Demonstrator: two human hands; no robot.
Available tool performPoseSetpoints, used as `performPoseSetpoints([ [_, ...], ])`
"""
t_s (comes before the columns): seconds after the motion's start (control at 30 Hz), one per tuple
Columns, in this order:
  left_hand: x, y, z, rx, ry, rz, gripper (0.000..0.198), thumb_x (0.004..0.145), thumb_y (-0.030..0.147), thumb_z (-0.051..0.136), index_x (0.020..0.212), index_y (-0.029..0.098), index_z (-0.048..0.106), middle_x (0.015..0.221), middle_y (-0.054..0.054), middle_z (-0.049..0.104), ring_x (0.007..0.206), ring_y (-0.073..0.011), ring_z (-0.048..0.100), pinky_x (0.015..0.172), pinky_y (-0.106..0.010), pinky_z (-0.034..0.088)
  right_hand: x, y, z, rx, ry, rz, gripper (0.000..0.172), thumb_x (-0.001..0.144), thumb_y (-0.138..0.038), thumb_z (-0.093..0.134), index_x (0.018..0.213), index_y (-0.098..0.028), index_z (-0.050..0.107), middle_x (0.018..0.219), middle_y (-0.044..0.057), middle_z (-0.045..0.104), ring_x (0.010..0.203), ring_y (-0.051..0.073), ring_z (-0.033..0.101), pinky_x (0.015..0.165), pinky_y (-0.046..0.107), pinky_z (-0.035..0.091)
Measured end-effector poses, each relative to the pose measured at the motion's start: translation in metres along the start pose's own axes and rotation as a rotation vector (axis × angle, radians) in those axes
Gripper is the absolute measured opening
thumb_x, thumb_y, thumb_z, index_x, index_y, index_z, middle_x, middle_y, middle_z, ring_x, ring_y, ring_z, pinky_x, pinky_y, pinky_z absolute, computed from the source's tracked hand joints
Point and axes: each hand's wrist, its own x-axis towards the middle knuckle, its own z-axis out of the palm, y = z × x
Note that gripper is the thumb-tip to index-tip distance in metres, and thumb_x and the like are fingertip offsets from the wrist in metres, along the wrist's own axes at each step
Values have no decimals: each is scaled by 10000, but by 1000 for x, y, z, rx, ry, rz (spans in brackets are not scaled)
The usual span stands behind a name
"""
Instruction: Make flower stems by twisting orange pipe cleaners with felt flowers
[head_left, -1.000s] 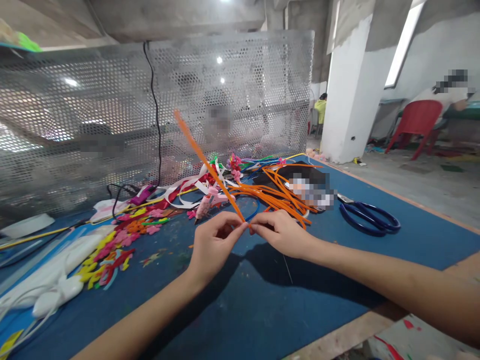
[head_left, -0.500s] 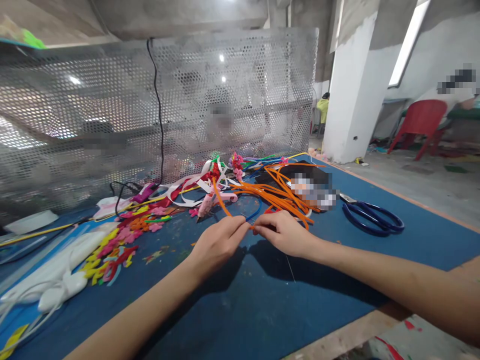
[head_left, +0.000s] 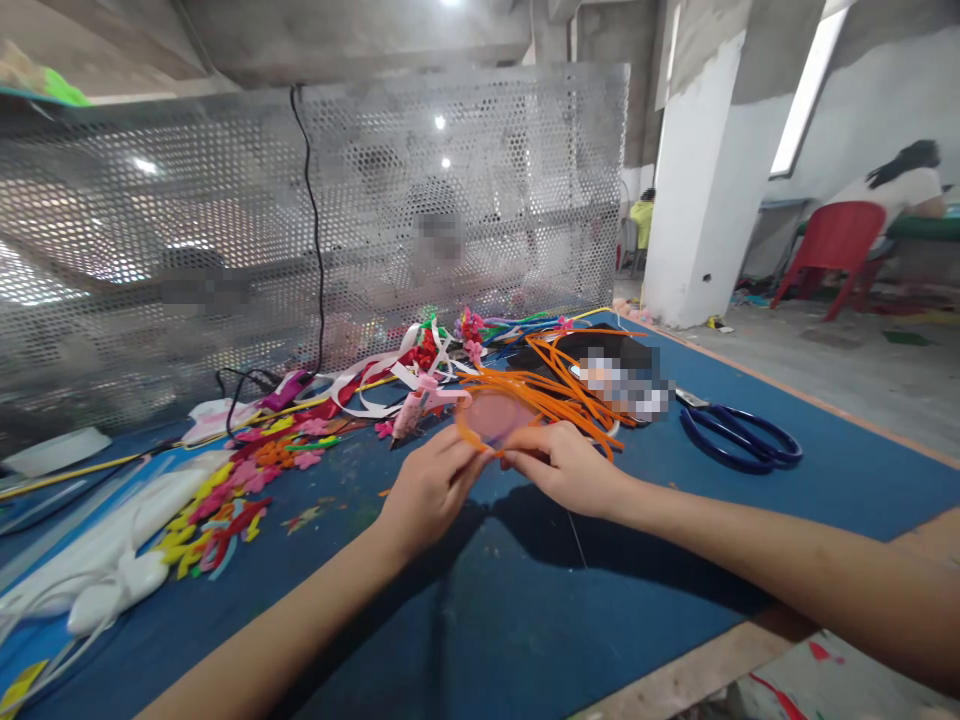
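My left hand (head_left: 429, 487) and my right hand (head_left: 559, 465) meet over the blue table (head_left: 525, 600), fingertips pinched together. Between them they hold an orange strip (head_left: 480, 410) bent into a small loop that blurs with motion just above the fingers. Behind the loop lies a heap of orange strips (head_left: 562, 385). A pink glue gun (head_left: 412, 405) rests just left of the loop.
Blue-handled scissors (head_left: 739, 432) lie at the right. Coloured felt flowers and scraps (head_left: 240, 480) spread at the left, white ribbons (head_left: 375, 375) behind. A perforated metal screen (head_left: 315, 220) walls the table's far side. A person sits on a red chair (head_left: 840, 240) far right.
The orange strip stood up long and straight, then swung down and now curls into a small loop between my fingertips. Both hands stayed in about the same place.
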Motion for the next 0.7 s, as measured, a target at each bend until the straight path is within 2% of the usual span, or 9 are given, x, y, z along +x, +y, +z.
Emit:
performPoseSetpoints([
  [0.07, 4, 4, 2, -143, 5, -214, 247, 870, 262, 486, 700, 159, 635, 691, -24, 633, 652, -120, 588, 598, -210, 466, 0, -1, 0, 0, 12, -3, 195, 847, -161, 473, 768, -153, 651, 697, 13, 644, 628, 106, 552, 593, 202, 363],
  [0.13, 7, 6, 4, -274, 32, -396, 221, 819, 307, 559, 676, 151, 622, 627, -8, 613, 571, -114, 566, 524, -204, 445, 0, -2, 0, -7, 9, -10, 200, 850, -157, 468, 751, -150, 641, 676, 8, 630, 619, 102, 542, 589, 200, 357],
  [0.2, 9, 7, 4, -382, 84, -516, 203, 758, 335, 627, 698, 144, 594, 610, 7, 595, 523, -104, 545, 480, -196, 429, 0, -3, 0, -18, -6, -12, 206, 852, -157, 465, 733, -148, 633, 653, 2, 616, 602, 98, 527, 577, 199, 346],
  [0.27, 9, 8, 4, -438, 122, -557, 219, 722, 340, 664, 709, 145, 567, 597, 22, 580, 488, -91, 524, 452, -185, 413, -1, -4, 0, -22, -17, -8, 206, 853, -159, 465, 733, -148, 632, 650, 0, 613, 598, 97, 522, 573, 200, 342],
  [0.37, 7, 9, 2, -377, 139, -472, 190, 752, 330, 640, 708, 149, 599, 636, 7, 596, 517, -96, 531, 452, -187, 409, -2, -4, 1, -13, -11, 9, 199, 851, -160, 467, 754, -150, 641, 659, 2, 619, 606, 100, 530, 573, 201, 347],
  [0.5, 4, 9, -1, -144, 79, -206, 155, 835, 280, 554, 809, 195, 680, 760, -20, 636, 689, -124, 589, 612, -221, 466, 0, -2, -1, 0, -6, 23, 188, 842, -158, 479, 775, -152, 655, 667, 5, 627, 603, 103, 531, 564, 198, 352],
  [0.7, 3, 5, 0, 159, -28, 44, 216, 884, 188, 434, 989, 152, 619, 873, -55, 619, 764, -135, 593, 691, -231, 478, 4, 2, -6, -1, 25, 32, 184, 834, -155, 491, 777, -145, 666, 675, 9, 631, 605, 100, 530, 561, 195, 353],
])
